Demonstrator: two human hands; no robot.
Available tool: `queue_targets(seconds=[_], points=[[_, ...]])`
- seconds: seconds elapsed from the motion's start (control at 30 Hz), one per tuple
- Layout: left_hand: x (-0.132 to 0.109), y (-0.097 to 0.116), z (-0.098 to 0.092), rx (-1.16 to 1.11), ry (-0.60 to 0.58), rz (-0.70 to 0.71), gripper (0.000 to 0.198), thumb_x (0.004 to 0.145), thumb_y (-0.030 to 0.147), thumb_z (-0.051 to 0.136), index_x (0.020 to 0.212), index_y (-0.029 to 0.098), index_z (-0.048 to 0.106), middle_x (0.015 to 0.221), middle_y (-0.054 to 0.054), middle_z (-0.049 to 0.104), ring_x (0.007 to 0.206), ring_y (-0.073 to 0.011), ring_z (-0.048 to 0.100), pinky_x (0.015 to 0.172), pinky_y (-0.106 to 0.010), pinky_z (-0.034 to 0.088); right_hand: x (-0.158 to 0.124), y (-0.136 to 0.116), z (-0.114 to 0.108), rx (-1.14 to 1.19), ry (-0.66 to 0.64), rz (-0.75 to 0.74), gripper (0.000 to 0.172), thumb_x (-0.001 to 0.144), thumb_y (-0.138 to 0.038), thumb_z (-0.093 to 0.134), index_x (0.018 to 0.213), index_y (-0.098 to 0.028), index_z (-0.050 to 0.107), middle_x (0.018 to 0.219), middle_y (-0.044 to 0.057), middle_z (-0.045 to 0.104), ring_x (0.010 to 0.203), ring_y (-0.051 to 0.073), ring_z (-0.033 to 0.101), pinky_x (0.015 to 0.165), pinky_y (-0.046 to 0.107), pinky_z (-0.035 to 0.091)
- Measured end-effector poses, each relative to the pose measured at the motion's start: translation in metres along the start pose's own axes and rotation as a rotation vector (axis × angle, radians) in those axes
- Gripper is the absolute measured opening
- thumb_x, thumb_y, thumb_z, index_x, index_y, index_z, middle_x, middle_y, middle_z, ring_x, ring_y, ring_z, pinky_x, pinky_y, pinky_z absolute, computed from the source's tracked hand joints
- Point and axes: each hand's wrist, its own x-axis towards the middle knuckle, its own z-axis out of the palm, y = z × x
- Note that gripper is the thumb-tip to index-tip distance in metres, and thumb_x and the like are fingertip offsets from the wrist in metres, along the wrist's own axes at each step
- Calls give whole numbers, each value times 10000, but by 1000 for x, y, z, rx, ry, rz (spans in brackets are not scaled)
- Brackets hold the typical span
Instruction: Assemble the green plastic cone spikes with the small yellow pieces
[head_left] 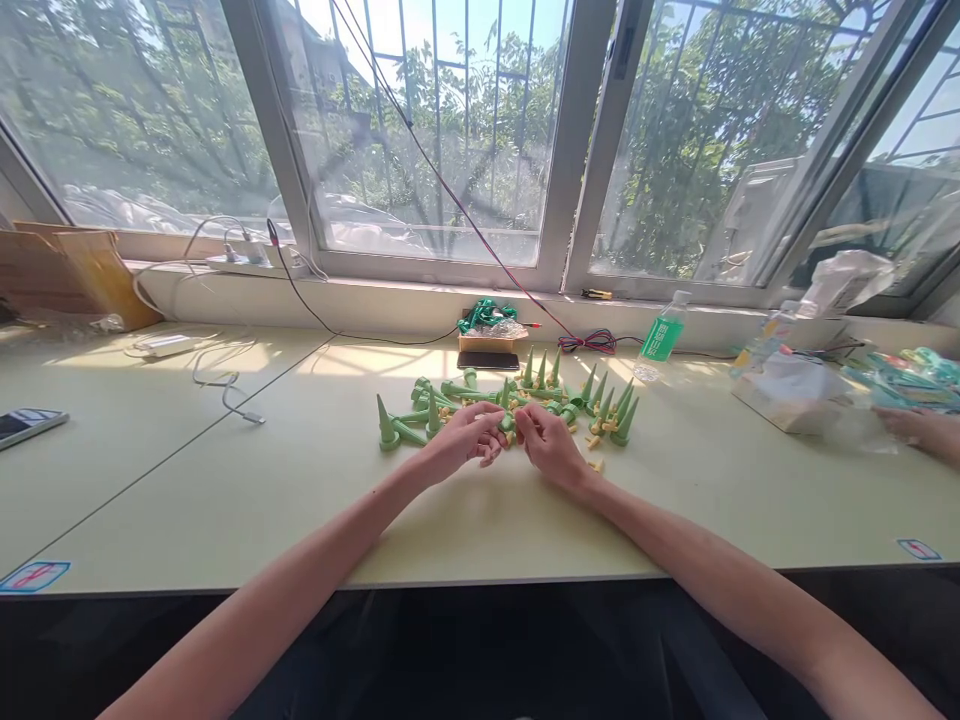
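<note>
My left hand [469,436] reaches in over the table with its thumb and forefinger closed on a green plastic spike [505,422], the other fingers loosely curled. Close beside it, my right hand [551,440] is closed, its fingertips at the same piece; what it pinches is too small to make out. Around both hands lie several green cone-shaped plastic spikes. Some stand upright on their wide caps, such as one spike [386,425] at the left and another spike [624,422] at the right. Small yellow plastic pieces [595,442] are scattered among them.
Behind the spikes are a dark phone [487,360] and a small box of green straps [489,322]. A green-labelled bottle [664,330] and a tissue box [787,392] stand right. Another person's hand [919,430] is at far right. A white cable [232,395] lies left.
</note>
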Motion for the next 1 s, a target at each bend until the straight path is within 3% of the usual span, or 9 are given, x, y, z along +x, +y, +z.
queue_targets(seconds=[0.3, 0.5, 0.63, 0.83, 0.9, 1.0], points=[[2, -6, -6, 78, -36, 96, 393, 847, 441, 669, 1063, 159, 502, 653, 0, 605, 498, -106, 551, 473, -237, 463, 1, -1, -1, 38, -19, 0, 470, 977, -553, 387, 663, -211, 462, 511, -26, 477, 472, 120, 430, 503, 251, 336], [1, -11, -6, 303, -48, 280, 414, 862, 432, 655, 1136, 165, 494, 648, 30, 553, 522, -117, 574, 484, -242, 499, 3, -1, 1, 79, -1, 41, 530, 988, -527, 369, 570, -207, 423, 453, -20, 454, 435, 114, 408, 482, 257, 326], [2, -17, -7, 398, -53, 376, 405, 876, 408, 639, 1191, 200, 491, 789, 13, 527, 574, -103, 597, 495, -224, 522, 4, 0, 2, 99, 18, 72, 557, 974, -548, 380, 535, -207, 404, 422, -23, 419, 411, 110, 381, 454, 262, 300], [2, -16, -6, 467, 12, 375, 479, 866, 422, 645, 1260, 238, 444, 988, -31, 520, 588, -89, 610, 458, -211, 524, 4, 1, 3, 95, 75, 68, 544, 971, -575, 373, 570, -208, 401, 451, -23, 433, 414, 107, 379, 446, 262, 294], [4, -14, -5, 449, 69, 379, 453, 867, 454, 637, 1209, 223, 451, 955, -25, 545, 562, -93, 609, 417, -199, 492, 4, 2, 2, 82, 108, 65, 537, 974, -579, 362, 586, -209, 400, 465, -23, 441, 418, 105, 382, 447, 258, 296], [5, -11, -5, 360, 149, 358, 382, 878, 534, 589, 945, 164, 522, 746, 8, 552, 464, -87, 556, 361, -184, 415, 4, 3, 2, 72, 133, 57, 511, 978, -577, 353, 626, -211, 410, 487, -25, 453, 430, 107, 398, 452, 252, 306]])
